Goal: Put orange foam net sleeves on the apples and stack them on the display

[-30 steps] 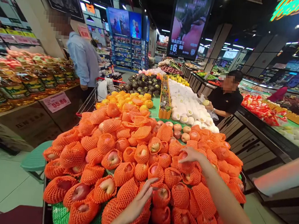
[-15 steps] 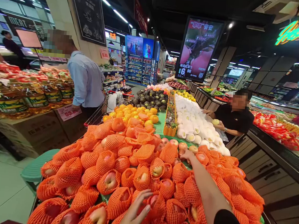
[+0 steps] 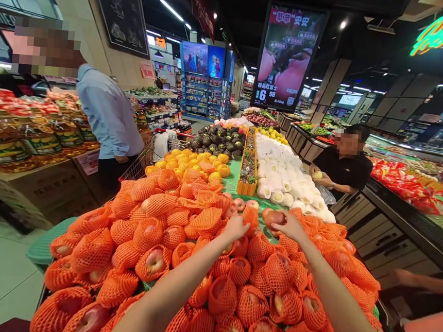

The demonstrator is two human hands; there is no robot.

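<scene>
While your right hand (image 3: 292,226) grasps a bare apple (image 3: 273,219), your left hand (image 3: 235,228) is curled just beside it, fingertips at an orange foam net (image 3: 253,219); whether they pinch it, you cannot tell. From the left hand, the apple lies to the right, past that net. Roundish, it shows no clear long axis. Netted apples (image 3: 252,301) lie on your side of both hands.

A: Own body, what shows?
B: Left hand (image 3: 235,228), right hand (image 3: 289,225), left forearm (image 3: 178,283), right forearm (image 3: 335,289).
A: Coverage?
B: Bare from fingers to the bottom edge of the view, both sides.
A: Shape?
B: Forearms slim, smooth outline, broader low in view, narrowing to the wrists.
A: Markings?
B: Nails, fine detail: too small to tell.
</scene>
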